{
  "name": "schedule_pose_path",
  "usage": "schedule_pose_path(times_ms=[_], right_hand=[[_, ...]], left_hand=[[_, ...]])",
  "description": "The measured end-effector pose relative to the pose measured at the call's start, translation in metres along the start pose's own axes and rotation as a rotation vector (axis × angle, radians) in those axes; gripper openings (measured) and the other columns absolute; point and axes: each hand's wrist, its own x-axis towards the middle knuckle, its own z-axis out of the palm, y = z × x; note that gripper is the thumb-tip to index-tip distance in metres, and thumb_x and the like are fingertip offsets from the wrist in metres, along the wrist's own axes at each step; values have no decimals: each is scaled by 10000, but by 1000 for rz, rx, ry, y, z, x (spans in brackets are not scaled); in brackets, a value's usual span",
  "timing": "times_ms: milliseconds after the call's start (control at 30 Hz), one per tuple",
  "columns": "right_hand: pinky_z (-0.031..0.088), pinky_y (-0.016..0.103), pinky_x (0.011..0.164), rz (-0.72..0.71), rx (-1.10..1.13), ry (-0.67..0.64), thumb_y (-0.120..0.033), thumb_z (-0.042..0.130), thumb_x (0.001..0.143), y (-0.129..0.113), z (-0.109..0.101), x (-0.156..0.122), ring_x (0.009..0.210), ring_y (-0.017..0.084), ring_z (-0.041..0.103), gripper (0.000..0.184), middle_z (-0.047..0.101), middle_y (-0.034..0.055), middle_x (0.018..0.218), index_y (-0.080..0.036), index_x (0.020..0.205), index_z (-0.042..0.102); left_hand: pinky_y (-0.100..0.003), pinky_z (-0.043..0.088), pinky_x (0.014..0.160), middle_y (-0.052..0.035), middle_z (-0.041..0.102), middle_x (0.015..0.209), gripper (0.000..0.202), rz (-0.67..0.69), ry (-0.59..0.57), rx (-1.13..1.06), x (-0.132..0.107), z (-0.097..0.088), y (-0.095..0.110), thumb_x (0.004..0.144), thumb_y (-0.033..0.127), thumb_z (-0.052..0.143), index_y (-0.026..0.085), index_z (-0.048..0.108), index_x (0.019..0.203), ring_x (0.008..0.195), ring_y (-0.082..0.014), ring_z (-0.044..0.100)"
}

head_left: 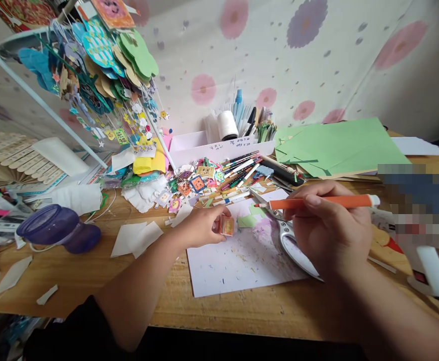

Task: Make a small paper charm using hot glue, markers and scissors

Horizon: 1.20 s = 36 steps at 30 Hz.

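Note:
My left hand is closed on a small orange paper square, held against a white sheet stained with marker ink. My right hand grips an orange marker, its tip pointing left above the sheet, a short way from the square. A pair of scissors lies on the sheet, partly under my right hand. Small green paper scraps lie just beside the square.
Coloured pens and decorated paper squares are strewn behind the sheet, before a white box of supplies. Green paper sheets lie at the back right. A purple container stands at the left. Hanging paper ornaments fill the upper left.

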Motion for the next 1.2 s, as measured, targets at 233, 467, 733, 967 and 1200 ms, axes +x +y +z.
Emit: schedule_pose_path(times_ms=[233, 467, 733, 967, 1200], right_hand=[[404, 261, 484, 103, -80, -99, -170, 666, 708, 4, 4, -2, 483, 126, 540, 74, 591, -11, 531, -186, 641, 639], [461, 268, 534, 214, -20, -187, -206, 714, 694, 11, 6, -9, 499, 114, 542, 53, 590, -20, 563, -190, 696, 663], [436, 254, 484, 218, -7, -157, -193, 713, 664, 13, 4, -9, 485, 119, 550, 46, 604, -7, 591, -204, 683, 672], [420, 262, 461, 211, -63, -184, -191, 699, 677, 15, 4, -10, 463, 121, 534, 44, 576, -17, 565, -207, 662, 661], [433, 268, 518, 254, -143, -275, -223, 726, 728, 18, 3, -17, 534, 135, 568, 60, 627, -12, 587, -201, 742, 671]], left_hand=[[-259, 420, 683, -18, 593, 942, 566, 21, 44, -97, -11, -31, -15, 664, 265, 691, 236, 497, 1195, 853, -178, 582], [-303, 454, 767, -68, 653, 938, 167, 190, 87, -644, -7, -14, 5, 842, 163, 496, 156, 560, 996, 858, -146, 609], [-253, 446, 568, -79, 683, 863, 332, 227, 4, -1034, -7, 1, 14, 783, 384, 666, 162, 475, 938, 595, -103, 601], [-232, 440, 546, -65, 702, 790, 326, 204, 37, -1033, -10, -1, 19, 768, 374, 687, 157, 468, 875, 553, -94, 601], [-243, 478, 566, -12, 648, 708, 332, 214, 107, -987, -11, 4, 20, 751, 382, 699, 164, 484, 879, 561, -93, 602]])
